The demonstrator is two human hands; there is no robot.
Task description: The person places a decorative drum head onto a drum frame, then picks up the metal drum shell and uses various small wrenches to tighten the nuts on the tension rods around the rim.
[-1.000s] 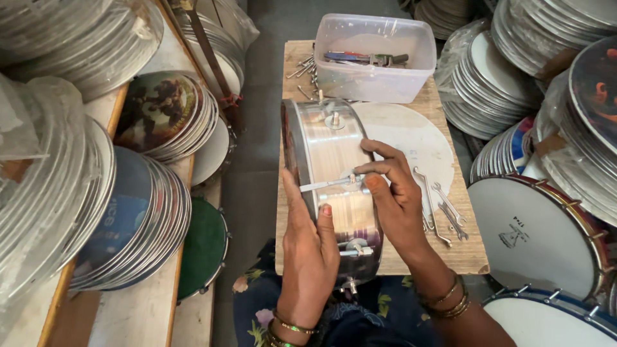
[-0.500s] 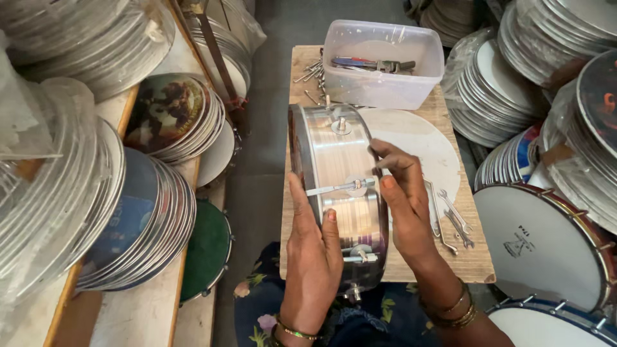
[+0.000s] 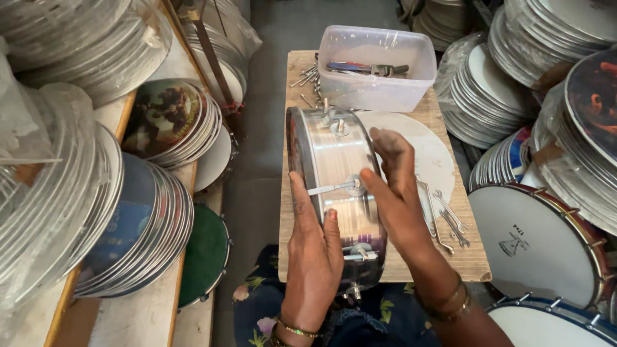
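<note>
Head view: a shiny metal drum shell [image 3: 334, 193] stands on its edge at the centre of the frame, on a small wooden worktop [image 3: 472, 260]. The left hand [image 3: 313, 254] clasps the shell's lower near part, thumb up along the left rim and fingers flat on the metal, its grip closed on the shell. The right hand [image 3: 395, 193] lies over the shell's right side, its fingers curled at a tension rod [image 3: 331, 188] that runs across the shell to a round lug; whether the fingertips pinch the rod or merely touch it I cannot tell. Behind the shell, flat on the worktop, lies a white drumhead [image 3: 424, 144], partly hidden by the right hand. Two spanners [image 3: 450, 218] lie just right of that hand, near the worktop's right edge. At the upper centre of the frame a clear plastic tub [image 3: 376, 67] holds tools, with loose bolts [image 3: 308, 77] just left of it. Stacks of drumheads [image 3: 128, 218] fill the left of the frame, some with printed pictures, and finished drums [image 3: 536, 241] with white heads stand at the lower right.
</note>
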